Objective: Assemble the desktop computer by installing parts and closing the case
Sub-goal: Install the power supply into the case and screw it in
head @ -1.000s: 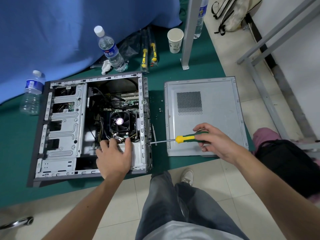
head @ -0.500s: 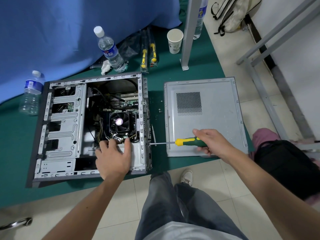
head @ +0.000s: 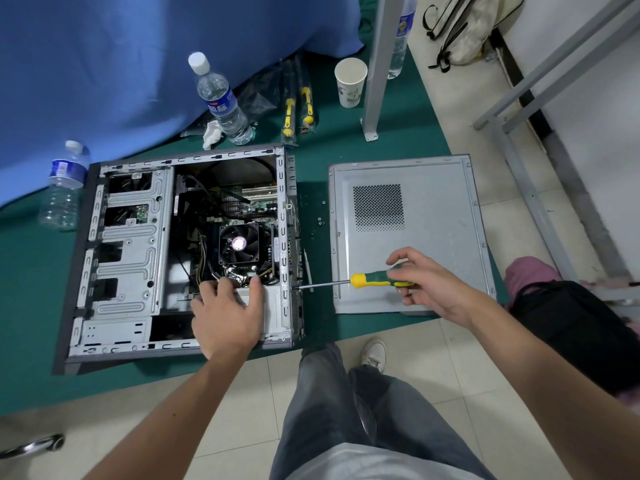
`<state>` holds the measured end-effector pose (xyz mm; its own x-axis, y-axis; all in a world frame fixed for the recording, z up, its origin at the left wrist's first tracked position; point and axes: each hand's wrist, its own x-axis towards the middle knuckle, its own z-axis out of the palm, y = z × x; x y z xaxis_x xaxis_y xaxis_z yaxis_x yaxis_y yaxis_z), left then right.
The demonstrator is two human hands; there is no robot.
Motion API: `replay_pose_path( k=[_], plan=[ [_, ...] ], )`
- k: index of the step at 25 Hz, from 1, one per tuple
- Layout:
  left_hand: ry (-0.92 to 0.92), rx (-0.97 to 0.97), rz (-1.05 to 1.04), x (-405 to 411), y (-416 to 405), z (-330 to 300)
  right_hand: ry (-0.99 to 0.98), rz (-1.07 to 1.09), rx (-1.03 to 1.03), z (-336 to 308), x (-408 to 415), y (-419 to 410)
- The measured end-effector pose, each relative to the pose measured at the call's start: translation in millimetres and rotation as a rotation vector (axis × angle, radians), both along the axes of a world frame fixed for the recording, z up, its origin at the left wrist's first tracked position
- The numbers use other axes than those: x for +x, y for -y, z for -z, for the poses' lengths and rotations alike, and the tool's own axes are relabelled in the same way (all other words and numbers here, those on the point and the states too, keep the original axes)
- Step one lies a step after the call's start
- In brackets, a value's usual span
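Your left hand (head: 227,315) lies palm down inside the open computer case (head: 180,254), fingers spread and fairly straight, pressing on the grey power supply (head: 273,306) at the case's near right corner, just near of the CPU fan (head: 239,243). Your right hand (head: 427,285) grips the green and yellow handle of the screwdriver (head: 367,280), fingers curled round it, and the shaft runs level to the left with its tip touching the right wall of the case beside the power supply. The case lies on its side on the green mat (head: 346,140), open face up. The detached side panel (head: 408,233) lies flat on the mat just right of the case, under your right hand. A few small screws (head: 321,221) sit on the mat between case and panel. At the far side stand two water bottles (head: 221,102) and a paper cup (head: 350,81).
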<state>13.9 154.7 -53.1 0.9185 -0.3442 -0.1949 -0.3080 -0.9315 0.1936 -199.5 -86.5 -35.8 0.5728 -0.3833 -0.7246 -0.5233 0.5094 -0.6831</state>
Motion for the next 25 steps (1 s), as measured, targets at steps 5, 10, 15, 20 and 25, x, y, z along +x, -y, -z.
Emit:
replay_pose_path(
  k=[5,10,15,20,25],
  plan=[
    [0.005,0.004,0.005,0.7,-0.2,0.8,-0.154,-0.106,-0.181,2.6,2.3,-2.9],
    [0.001,-0.005,-0.013,0.4,0.1,0.6,0.022,0.058,0.042,5.2,-0.9,0.4],
    [0.003,-0.006,-0.013,0.7,-0.4,1.1,-0.233,-0.026,-0.192,7.5,7.7,-6.5],
    [0.007,-0.014,-0.018,0.0,0.4,1.5,0.002,0.068,-0.015,7.7,0.8,-0.7],
    [0.011,-0.019,-0.023,-0.5,0.5,0.9,-0.208,-0.077,-0.166,8.8,1.2,-6.7]
  ],
)
